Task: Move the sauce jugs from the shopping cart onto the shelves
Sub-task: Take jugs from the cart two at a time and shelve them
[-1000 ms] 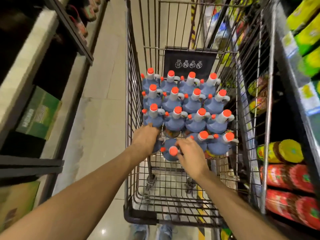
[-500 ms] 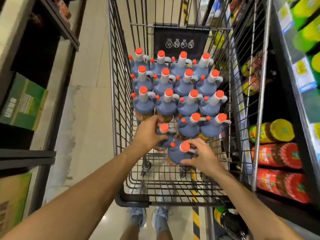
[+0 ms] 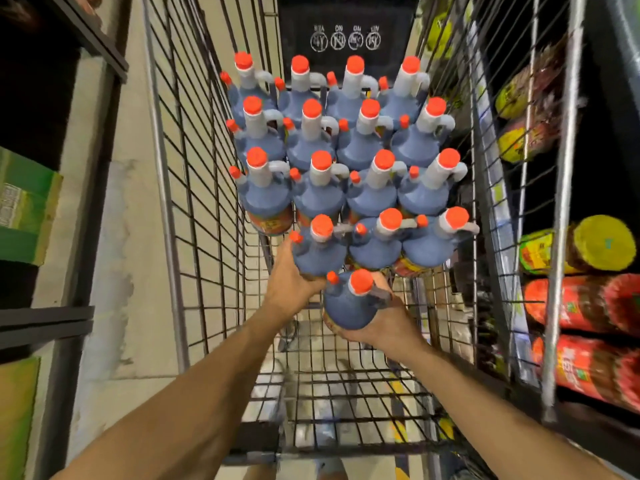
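The black panel [image 3: 346,15] at the far end of the shopping cart [image 3: 162,161] bears four round white signs, each under a tiny upside-down caption, three seemingly "NO", while the print on the sauce jugs [image 3: 270,221], the green box [image 3: 24,206] and the red packs [image 3: 568,306] is too blurred to read.

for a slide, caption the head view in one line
Left hand grips a sauce jug, right hand grips the nearest jug, in a wire shopping cart.
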A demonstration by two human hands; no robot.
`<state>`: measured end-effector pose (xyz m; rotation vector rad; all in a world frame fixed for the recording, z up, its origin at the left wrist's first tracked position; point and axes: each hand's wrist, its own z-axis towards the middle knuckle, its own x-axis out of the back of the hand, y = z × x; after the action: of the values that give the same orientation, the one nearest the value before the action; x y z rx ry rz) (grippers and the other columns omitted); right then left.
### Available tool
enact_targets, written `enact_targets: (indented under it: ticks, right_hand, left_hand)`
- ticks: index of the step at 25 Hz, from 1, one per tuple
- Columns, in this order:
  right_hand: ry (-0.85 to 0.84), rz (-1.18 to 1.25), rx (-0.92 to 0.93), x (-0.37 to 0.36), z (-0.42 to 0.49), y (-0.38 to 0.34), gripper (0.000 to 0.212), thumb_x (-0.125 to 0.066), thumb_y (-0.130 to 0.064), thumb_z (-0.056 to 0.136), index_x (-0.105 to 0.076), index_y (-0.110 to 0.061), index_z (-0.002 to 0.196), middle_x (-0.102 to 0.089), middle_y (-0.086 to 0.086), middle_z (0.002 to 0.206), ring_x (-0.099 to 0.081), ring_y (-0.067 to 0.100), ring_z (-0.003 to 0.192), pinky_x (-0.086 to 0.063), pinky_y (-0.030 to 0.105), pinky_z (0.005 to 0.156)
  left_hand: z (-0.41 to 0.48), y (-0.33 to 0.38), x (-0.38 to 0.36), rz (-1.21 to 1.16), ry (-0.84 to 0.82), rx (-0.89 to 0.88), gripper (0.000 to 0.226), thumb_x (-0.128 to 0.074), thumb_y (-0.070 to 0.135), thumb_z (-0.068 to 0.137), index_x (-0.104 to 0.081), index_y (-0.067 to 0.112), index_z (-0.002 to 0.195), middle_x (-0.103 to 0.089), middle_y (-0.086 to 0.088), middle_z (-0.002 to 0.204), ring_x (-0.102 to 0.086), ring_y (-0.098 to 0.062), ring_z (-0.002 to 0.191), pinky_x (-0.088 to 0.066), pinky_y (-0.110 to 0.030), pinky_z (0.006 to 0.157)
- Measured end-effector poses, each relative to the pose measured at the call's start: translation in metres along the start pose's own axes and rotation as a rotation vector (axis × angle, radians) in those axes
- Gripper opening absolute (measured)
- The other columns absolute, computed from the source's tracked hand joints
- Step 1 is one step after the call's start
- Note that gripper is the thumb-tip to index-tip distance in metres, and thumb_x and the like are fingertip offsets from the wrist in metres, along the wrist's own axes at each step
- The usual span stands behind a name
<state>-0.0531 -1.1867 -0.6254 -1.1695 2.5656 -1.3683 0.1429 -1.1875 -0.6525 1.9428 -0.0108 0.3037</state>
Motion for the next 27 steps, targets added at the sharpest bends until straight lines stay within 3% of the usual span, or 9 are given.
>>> enact_targets:
  ticks: [3,6,9,12,14,16,21,25,27]
  right_hand:
    - [-0.029,0.092,0.003,0.011,-0.007,-0.009,0.069,-0.093,-0.025,0.05,-0.051,-0.04,0.103,-0.061,-0.019,0.103,-0.06,-0.004,0.094,-0.049,0.021,0.085]
    - [-0.022,0.202,-0.005,0.033,-0.029,-0.016,0.068,-0.09,0.007,0.053,-0.057,-0.017,0.108,-0.066,-0.007,0.108,-0.062,-0.005,0.097,-0.048,0.01,0.081]
    - [0.038,0.352,0.02,0.062,-0.074,-0.041,0.067,-0.083,0.023,0.054,-0.058,-0.016,0.102,-0.066,-0.01,0.098,-0.064,-0.017,0.077,-0.048,0.004,0.066]
    - [0.101,0.504,0.063,0.084,-0.121,-0.072,0.061,-0.08,0.021,0.062,-0.061,-0.013,0.108,-0.07,-0.003,0.098,-0.067,-0.011,0.071,-0.051,0.009,0.063]
    - [0.054,0.554,0.122,0.096,-0.152,-0.097,0.06,-0.083,0.006,0.069,-0.061,-0.013,0.122,-0.073,-0.001,0.109,-0.072,0.002,0.091,-0.056,0.019,0.077]
    - [0.052,0.579,0.171,0.105,-0.183,-0.122,0.076,-0.088,-0.017,0.055,-0.062,-0.012,0.126,-0.073,0.001,0.116,-0.069,0.013,0.106,-0.056,0.03,0.089]
    - [0.313,0.866,0.272,0.089,-0.25,-0.187,0.08,-0.091,-0.04,0.038,-0.068,-0.012,0.11,-0.078,0.003,0.093,-0.074,0.015,0.08,-0.057,0.033,0.073]
    - [0.516,0.966,0.387,0.077,-0.297,-0.231,0.098,-0.096,-0.048,0.033,-0.064,-0.013,0.118,-0.077,0.006,0.102,-0.074,0.022,0.086,-0.06,0.037,0.074]
    - [0.574,0.883,0.445,0.076,-0.323,-0.249,0.085,-0.096,-0.038,0.042,-0.063,-0.015,0.117,-0.076,0.006,0.104,-0.073,0.022,0.091,-0.06,0.039,0.079]
  left_hand:
    - [0.008,0.003,0.0,-0.015,0.0,0.041,0.092,-0.089,0.039,0.051,-0.042,0.021,0.128,-0.059,0.001,0.128,-0.06,-0.011,0.118,-0.051,-0.034,0.096]
    - [0.003,0.019,0.007,-0.019,-0.001,0.138,0.105,-0.095,0.044,0.04,-0.045,0.019,0.129,-0.065,0.003,0.125,-0.065,-0.013,0.112,-0.054,-0.041,0.095]
    - [-0.03,0.066,0.011,-0.087,0.01,0.216,0.086,-0.096,0.016,0.053,-0.046,0.017,0.124,-0.067,0.003,0.115,-0.068,-0.011,0.1,-0.057,-0.035,0.087]
    - [-0.068,0.126,0.027,-0.216,-0.108,0.156,0.067,-0.088,0.001,0.065,-0.056,0.018,0.121,-0.074,-0.001,0.107,-0.071,-0.017,0.095,-0.058,-0.029,0.077]
    - [-0.085,0.166,0.042,-0.229,-0.213,0.122,0.079,-0.092,0.015,0.058,-0.055,0.013,0.127,-0.073,-0.007,0.112,-0.07,-0.022,0.101,-0.058,-0.033,0.082]
    - [-0.102,0.21,0.056,-0.201,-0.325,0.083,0.086,-0.088,0.027,0.049,-0.055,0.012,0.127,-0.074,-0.006,0.11,-0.07,-0.019,0.098,-0.057,-0.03,0.08]
    - [-0.144,0.291,0.077,-0.16,-0.505,-0.049,0.074,-0.085,0.027,0.051,-0.06,0.011,0.119,-0.075,-0.002,0.103,-0.07,-0.016,0.092,-0.056,-0.027,0.08]
    - [-0.168,0.327,0.082,-0.169,-0.599,-0.135,0.063,-0.084,0.027,0.054,-0.062,0.014,0.112,-0.074,-0.003,0.103,-0.068,-0.018,0.091,-0.056,-0.033,0.084]
    - [-0.183,0.341,0.083,-0.209,-0.63,-0.15,0.047,-0.084,0.018,0.062,-0.063,0.017,0.104,-0.076,0.0,0.097,-0.07,-0.018,0.089,-0.057,-0.038,0.085]
